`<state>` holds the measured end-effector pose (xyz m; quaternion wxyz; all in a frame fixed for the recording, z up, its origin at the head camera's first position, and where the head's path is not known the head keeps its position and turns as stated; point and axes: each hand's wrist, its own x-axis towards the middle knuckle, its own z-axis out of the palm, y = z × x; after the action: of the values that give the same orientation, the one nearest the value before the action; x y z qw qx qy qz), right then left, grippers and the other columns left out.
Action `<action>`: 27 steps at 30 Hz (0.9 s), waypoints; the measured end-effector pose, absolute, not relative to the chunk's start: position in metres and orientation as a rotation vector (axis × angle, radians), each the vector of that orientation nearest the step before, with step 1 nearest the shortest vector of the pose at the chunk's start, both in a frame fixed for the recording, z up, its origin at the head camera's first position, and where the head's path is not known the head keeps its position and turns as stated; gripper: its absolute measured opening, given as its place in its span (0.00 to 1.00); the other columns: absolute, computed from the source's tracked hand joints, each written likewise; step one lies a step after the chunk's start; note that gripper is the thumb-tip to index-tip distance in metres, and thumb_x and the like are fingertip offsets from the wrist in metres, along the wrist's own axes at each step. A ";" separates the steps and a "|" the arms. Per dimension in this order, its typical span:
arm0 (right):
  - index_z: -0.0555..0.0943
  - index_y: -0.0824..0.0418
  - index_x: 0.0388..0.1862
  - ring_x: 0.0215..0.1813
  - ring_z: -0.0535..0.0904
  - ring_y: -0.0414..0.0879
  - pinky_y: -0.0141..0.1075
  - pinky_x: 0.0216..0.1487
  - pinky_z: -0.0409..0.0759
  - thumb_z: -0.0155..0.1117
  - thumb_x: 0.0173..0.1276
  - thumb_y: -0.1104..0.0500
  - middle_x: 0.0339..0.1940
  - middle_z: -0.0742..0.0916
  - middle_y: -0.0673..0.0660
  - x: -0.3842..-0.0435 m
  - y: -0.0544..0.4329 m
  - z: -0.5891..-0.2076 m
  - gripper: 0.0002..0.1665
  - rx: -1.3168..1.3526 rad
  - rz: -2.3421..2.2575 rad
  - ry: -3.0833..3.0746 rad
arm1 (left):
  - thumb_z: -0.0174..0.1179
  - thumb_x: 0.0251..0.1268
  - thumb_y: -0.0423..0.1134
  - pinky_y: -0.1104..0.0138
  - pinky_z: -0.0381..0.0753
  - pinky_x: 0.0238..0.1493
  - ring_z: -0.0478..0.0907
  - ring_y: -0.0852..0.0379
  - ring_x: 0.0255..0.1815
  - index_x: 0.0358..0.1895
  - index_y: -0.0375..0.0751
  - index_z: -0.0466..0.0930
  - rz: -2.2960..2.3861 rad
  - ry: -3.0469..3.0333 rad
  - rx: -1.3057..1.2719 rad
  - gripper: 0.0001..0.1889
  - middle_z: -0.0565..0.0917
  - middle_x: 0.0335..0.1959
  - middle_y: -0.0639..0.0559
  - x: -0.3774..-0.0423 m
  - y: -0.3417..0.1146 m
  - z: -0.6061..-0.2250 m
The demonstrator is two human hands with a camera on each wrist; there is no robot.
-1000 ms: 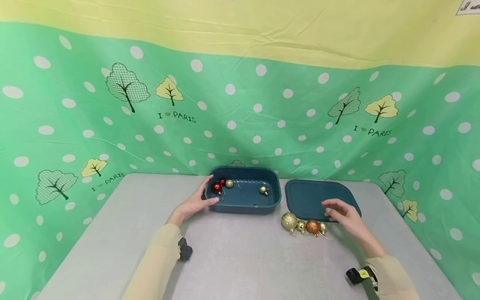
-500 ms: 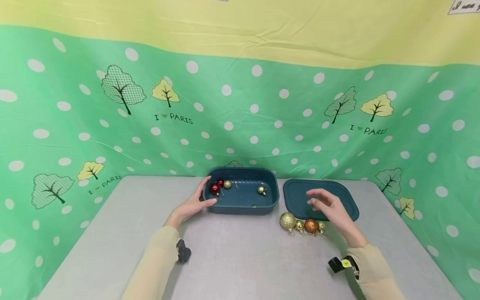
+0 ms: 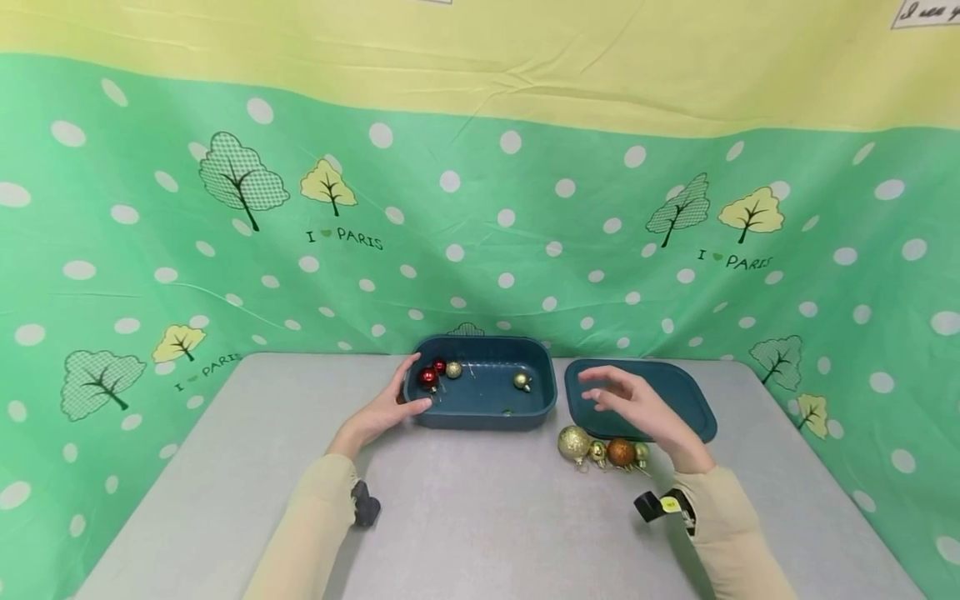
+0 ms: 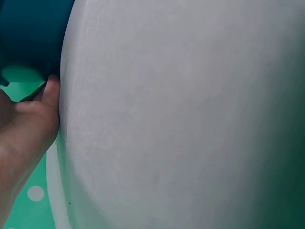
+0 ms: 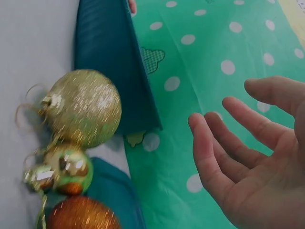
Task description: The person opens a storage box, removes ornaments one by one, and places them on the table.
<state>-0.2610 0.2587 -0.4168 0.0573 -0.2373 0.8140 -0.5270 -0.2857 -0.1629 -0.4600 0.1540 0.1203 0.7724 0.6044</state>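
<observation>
A dark blue plastic box [image 3: 480, 422] stands near the back of the table. My left hand [image 3: 382, 412] holds its left end, thumb at the near rim and fingers along the side. Inside lie a red Christmas bauble [image 3: 428, 377], a smaller red one [image 3: 439, 366] and two small gold ones, one at the left [image 3: 453, 370] and the other a gold bauble [image 3: 521, 381] at the right. My right hand [image 3: 641, 410] is over the blue lid [image 3: 690, 400], fingers loosely bent, nothing in them. In the right wrist view its fingers [image 5: 205, 148] are spread apart.
Along the lid's near edge sit a large glittery gold bauble [image 3: 573, 443], a small shiny gold one [image 3: 597, 452], an orange one [image 3: 621, 452] and a pale gold one [image 3: 641, 452]. A green dotted cloth [image 3: 480, 208] hangs right behind the grey table [image 3: 480, 517].
My right hand has moved left over the lid towards the box, its fingers still empty. My left hand stays at the box's left end. The baubles keep their places.
</observation>
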 end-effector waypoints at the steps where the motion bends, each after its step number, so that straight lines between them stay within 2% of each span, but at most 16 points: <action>1: 0.71 0.70 0.63 0.56 0.78 0.59 0.40 0.50 0.80 0.55 0.75 0.61 0.62 0.75 0.70 -0.262 0.256 -0.416 0.22 -0.730 -1.599 2.457 | 0.61 0.65 0.36 0.38 0.36 0.68 0.29 0.34 0.75 0.78 0.50 0.36 1.730 2.213 0.343 0.47 0.33 0.77 0.35 -0.285 -0.162 -0.459; 5: 0.71 0.72 0.63 0.56 0.79 0.55 0.41 0.50 0.80 0.55 0.74 0.63 0.61 0.75 0.70 -0.266 0.245 -0.413 0.22 -0.769 -1.605 2.421 | 0.60 0.65 0.35 0.38 0.36 0.68 0.29 0.34 0.75 0.78 0.50 0.36 1.731 2.205 0.337 0.47 0.32 0.77 0.35 -0.284 -0.163 -0.458; 10: 0.71 0.74 0.62 0.59 0.75 0.63 0.39 0.53 0.78 0.55 0.74 0.64 0.62 0.74 0.72 -0.272 0.228 -0.411 0.22 -0.810 -1.619 2.389 | 0.63 0.64 0.38 0.36 0.36 0.67 0.28 0.34 0.74 0.79 0.54 0.35 1.744 2.207 0.325 0.49 0.31 0.77 0.37 -0.294 -0.166 -0.473; 12: 0.70 0.74 0.63 0.61 0.73 0.65 0.42 0.55 0.76 0.55 0.74 0.64 0.63 0.73 0.72 -0.275 0.221 -0.411 0.23 -0.804 -1.618 2.376 | 0.63 0.64 0.40 0.36 0.37 0.67 0.28 0.35 0.75 0.78 0.57 0.35 1.741 2.222 0.319 0.50 0.31 0.77 0.38 -0.299 -0.167 -0.482; 15: 0.69 0.72 0.65 0.63 0.72 0.63 0.47 0.58 0.74 0.55 0.74 0.61 0.65 0.72 0.70 -0.278 0.210 -0.413 0.24 -0.768 -1.611 2.370 | 0.64 0.64 0.42 0.36 0.38 0.67 0.29 0.36 0.75 0.78 0.61 0.36 1.734 2.249 0.322 0.49 0.32 0.78 0.40 -0.302 -0.168 -0.490; 18: 0.68 0.71 0.66 0.63 0.73 0.61 0.48 0.57 0.75 0.55 0.74 0.61 0.65 0.71 0.70 -0.282 0.199 -0.418 0.25 -0.763 -1.623 2.378 | 0.64 0.63 0.43 0.36 0.38 0.67 0.30 0.36 0.75 0.78 0.64 0.37 1.743 2.259 0.328 0.49 0.33 0.78 0.41 -0.302 -0.168 -0.493; 27: 0.69 0.70 0.65 0.63 0.72 0.65 0.51 0.58 0.74 0.53 0.74 0.66 0.65 0.71 0.71 -0.293 0.172 -0.425 0.22 -0.688 -1.635 2.402 | 0.65 0.62 0.43 0.37 0.39 0.67 0.30 0.37 0.75 0.78 0.65 0.38 1.749 2.260 0.328 0.49 0.33 0.78 0.41 -0.303 -0.168 -0.494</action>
<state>-0.2926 0.1718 -0.4252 0.0778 -0.2298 0.8019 -0.5460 -0.3033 -0.1679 -0.4937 0.1322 0.1131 0.7787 0.6028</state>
